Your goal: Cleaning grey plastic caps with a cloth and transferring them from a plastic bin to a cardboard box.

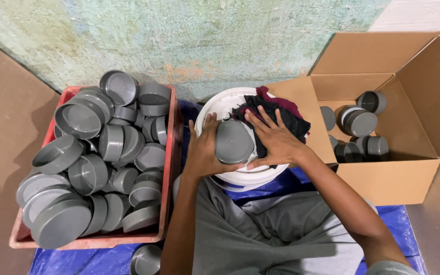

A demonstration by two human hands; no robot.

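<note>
Two bare forearms without sleeves, bare left hand [205,147] and right hand [277,138], no rings, watch or gloves, grey-green cloth garment [260,234] over the lap, loose and creased
</note>
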